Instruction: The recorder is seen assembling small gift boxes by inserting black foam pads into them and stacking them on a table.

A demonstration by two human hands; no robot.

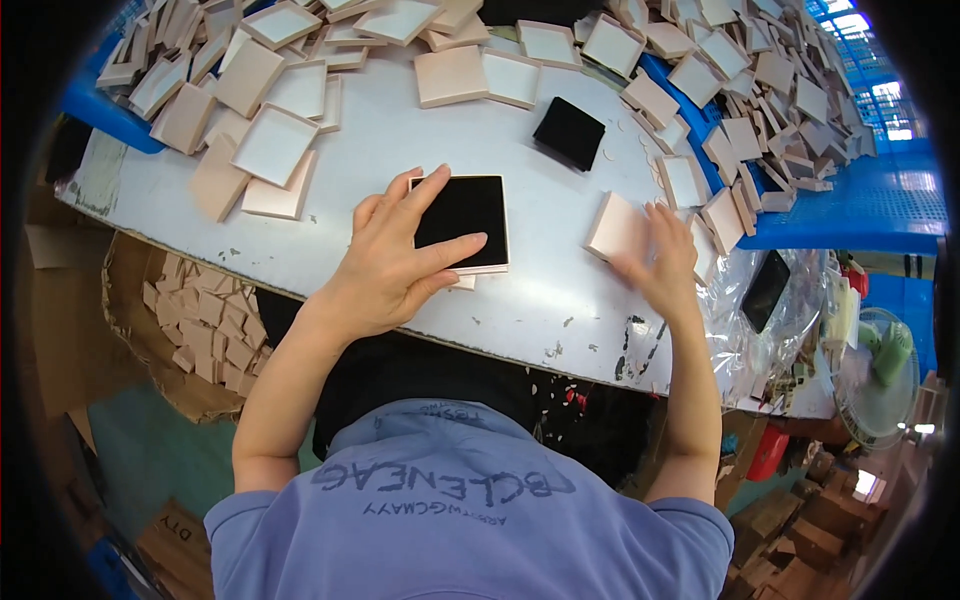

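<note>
Near the middle of the white table, a shallow pale pink box [490,269] has a black pad [462,215] lying in it. My left hand [385,245] rests on it with spread fingers, one fingertip at the top left edge and another on the black surface. To the right, my right hand [668,260] is slightly blurred and holds a second pale pink box [615,228] by its right side, the thumb at its lower edge. Behind and between the two boxes lies a small stack of black pads [570,134].
Many pale pink boxes [275,143] are heaped along the back and left. More fill a blue crate [840,205] at right. A carton [140,340] of pale pieces stands below the table's left edge. A phone [766,291] lies on clear plastic near a fan [878,375].
</note>
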